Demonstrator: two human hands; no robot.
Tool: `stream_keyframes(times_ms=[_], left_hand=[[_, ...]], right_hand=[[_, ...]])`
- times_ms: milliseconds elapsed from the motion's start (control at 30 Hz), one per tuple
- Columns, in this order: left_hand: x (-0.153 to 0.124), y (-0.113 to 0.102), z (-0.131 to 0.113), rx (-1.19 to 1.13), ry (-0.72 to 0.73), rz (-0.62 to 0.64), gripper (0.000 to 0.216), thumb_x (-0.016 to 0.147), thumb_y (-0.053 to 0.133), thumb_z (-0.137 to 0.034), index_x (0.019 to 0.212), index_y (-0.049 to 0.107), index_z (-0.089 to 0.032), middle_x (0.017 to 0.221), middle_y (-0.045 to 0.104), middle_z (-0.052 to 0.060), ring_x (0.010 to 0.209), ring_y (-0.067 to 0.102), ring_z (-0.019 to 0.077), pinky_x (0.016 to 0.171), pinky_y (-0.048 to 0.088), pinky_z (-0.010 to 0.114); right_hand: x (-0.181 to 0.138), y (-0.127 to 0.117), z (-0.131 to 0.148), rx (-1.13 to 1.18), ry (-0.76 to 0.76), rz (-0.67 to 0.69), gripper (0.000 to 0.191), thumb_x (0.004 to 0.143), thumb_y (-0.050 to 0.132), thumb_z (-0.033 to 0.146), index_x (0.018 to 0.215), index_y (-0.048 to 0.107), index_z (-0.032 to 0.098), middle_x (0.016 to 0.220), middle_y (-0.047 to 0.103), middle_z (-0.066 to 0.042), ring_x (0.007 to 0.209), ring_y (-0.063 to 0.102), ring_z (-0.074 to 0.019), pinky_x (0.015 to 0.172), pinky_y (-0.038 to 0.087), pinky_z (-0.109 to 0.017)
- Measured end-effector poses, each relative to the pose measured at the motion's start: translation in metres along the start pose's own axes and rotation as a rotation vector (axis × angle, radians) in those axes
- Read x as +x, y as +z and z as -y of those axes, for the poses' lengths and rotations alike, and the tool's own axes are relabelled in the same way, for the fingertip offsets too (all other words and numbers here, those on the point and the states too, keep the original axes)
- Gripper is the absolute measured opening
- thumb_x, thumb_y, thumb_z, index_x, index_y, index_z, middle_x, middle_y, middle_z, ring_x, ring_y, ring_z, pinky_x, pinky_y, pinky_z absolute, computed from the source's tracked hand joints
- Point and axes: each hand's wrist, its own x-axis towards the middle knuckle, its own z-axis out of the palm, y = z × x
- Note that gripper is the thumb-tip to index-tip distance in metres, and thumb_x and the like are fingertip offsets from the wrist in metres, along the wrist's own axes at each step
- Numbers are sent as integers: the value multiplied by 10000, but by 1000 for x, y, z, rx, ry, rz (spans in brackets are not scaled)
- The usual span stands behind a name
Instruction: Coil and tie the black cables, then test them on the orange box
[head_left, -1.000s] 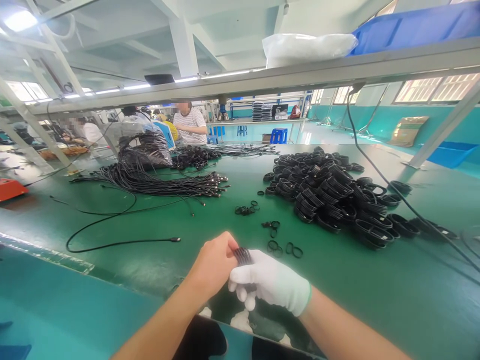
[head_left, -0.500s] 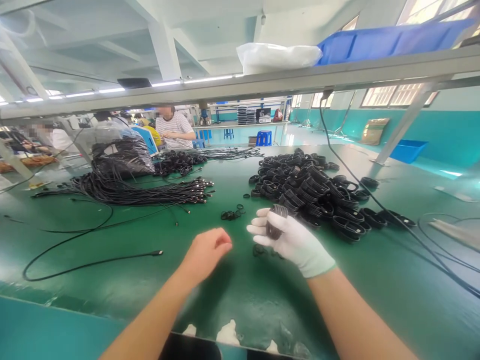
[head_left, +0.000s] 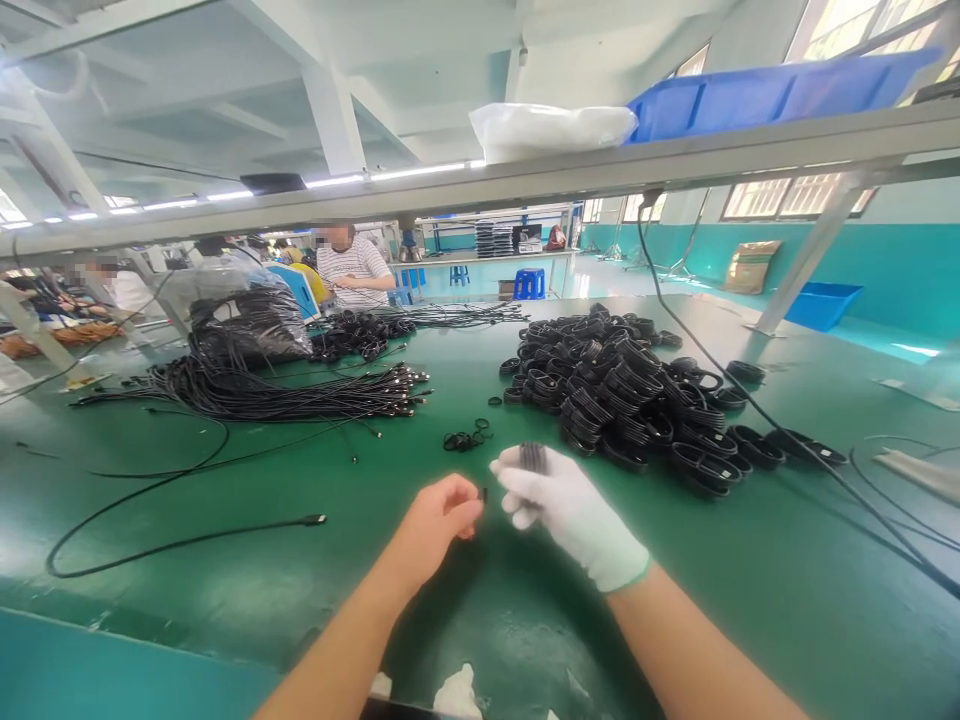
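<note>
Coiled blk cable (head_left: 533, 458) is in our gloved R hand (head_left: 564, 505), held just above the desk (head_left: 360, 590), near side, approx. mid-width; the white fingers are closed round it, its stacked loops showing at the top of the grip. Our bare L hand (head_left: 441, 515) is just beside, apart from the glove, its fingers pinched narrow on a small dark piece (head_left: 484, 494); too small to tell exactly what, poss. a ring seen edge-on. Just beyond both hands we have a few loose blk rings (head_left: 459, 441) flat on the desk. To the R and farther back, a big pile of coiled cables (head_left: 611, 385), heaped several deep, w/ strays at its R edge. On the L, a bundle of straight cables (head_left: 307, 392), metal ends facing R, and nearer us a single loose cable (head_left: 313, 520), connector end twd our L hand. Behind the bundle, a clear plastic bag (head_left: 259, 325) w/ dark contents. Overhead shelf (head_left: 420, 197) carries a white bag (head_left: 551, 130) next to a blue bin (head_left: 780, 98). Bkgd: person in striped top (head_left: 352, 265), blue stool (head_left: 529, 284) on the floor.
</note>
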Motion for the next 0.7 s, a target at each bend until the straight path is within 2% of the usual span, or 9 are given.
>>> stream_keyframes(times_ms=[133,200,267,333,367,433,500,600,700], left_hand=[[-20,0,-9,-115,-14,-112,145,840,473,-303,752,486,-189,656,494,-40,625,441,117,610,369,238],[-28,3,-8,-148,-17,-183,152,827,494,-296,717,495,-191,626,448,-49,605,373,113,572,314,233],[-35,5,-7,-217,-26,-197,137,802,507,-278,696,484,-193,609,418,-51,589,359,109,553,302,230],[-41,7,-9,-331,-47,-164,120,776,481,-288,706,444,-199,618,437,-44,548,389,101,518,327,225],[-44,7,-12,-391,-55,-147,127,765,453,-314,714,411,-206,645,465,-34,512,403,94,484,339,224],[-49,7,-18,-542,-58,-92,172,725,381,-389,725,340,-222,718,513,-7,416,404,78,395,342,226],[-54,3,-23,-596,-58,33,199,667,318,-424,722,286,-236,709,526,-3,332,379,76,329,328,237],[-59,-12,-26,-409,-76,212,148,638,355,-356,719,343,-233,562,525,-25,332,355,93,350,305,233],[-63,-31,-28,-176,-81,201,50,664,485,-234,707,499,-211,505,553,-33,427,377,106,427,259,225]], right_hand=[[-3,24,-16,-37,62,101,313,678,696,279,883,504,140,533,516,46,422,455,-74,387,354,-191],[-4,29,-24,101,94,84,291,669,697,259,847,492,154,508,475,61,407,403,-57,361,285,-165],[-5,28,-29,326,156,97,296,656,707,253,846,497,168,547,465,56,426,368,-40,361,237,-145],[-8,23,-33,497,218,174,346,631,734,300,880,517,196,603,468,45,430,334,-31,355,202,-141],[-10,20,-35,512,229,239,380,609,748,351,886,527,214,613,465,40,416,311,-32,343,183,-151],[-14,13,-36,430,215,389,433,559,757,465,855,532,242,582,448,37,376,282,-42,319,165,-184],[-19,10,-36,295,174,513,477,517,756,533,804,513,240,532,426,45,343,287,-49,310,171,-199],[-25,12,-33,155,94,646,461,559,743,520,744,467,201,459,409,64,301,304,-40,310,179,-177],[-25,19,-30,122,65,717,350,666,696,405,722,436,178,392,406,75,273,306,-34,304,160,-149]])
